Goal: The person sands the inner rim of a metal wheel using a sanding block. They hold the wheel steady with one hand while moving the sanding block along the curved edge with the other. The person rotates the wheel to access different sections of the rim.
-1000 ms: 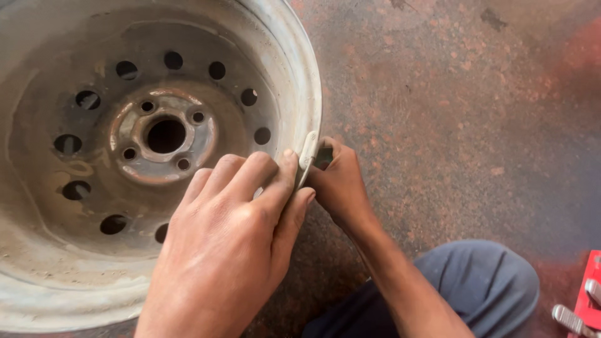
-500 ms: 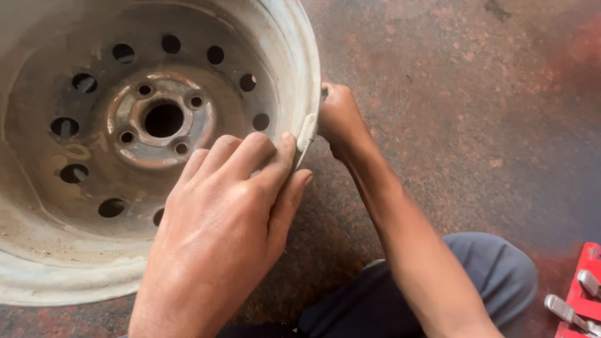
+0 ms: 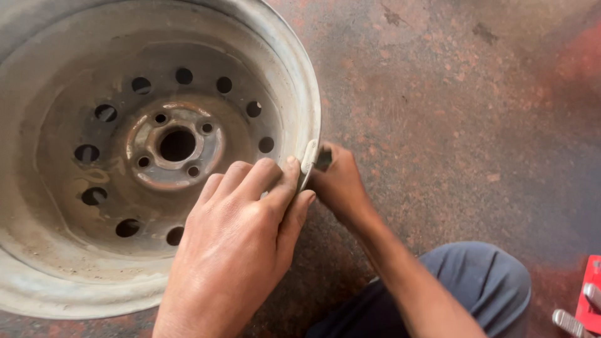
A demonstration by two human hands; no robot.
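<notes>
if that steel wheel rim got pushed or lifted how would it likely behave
The wheel rim looks like thick pressed metal, so it is probably stiff and heavy for its size. It lies flat on the rough floor, so a push would likely scrape rather than roll. Its dusty lip, where the left hand and right hand press, may feel gritty, not slippery.

No labels, signs, screens in view. Possible pkg: red flat item (image 3: pixel 588 294) at bottom-right frame edge, on floor, mostly cropped; type cannot be confirmed.
</notes>
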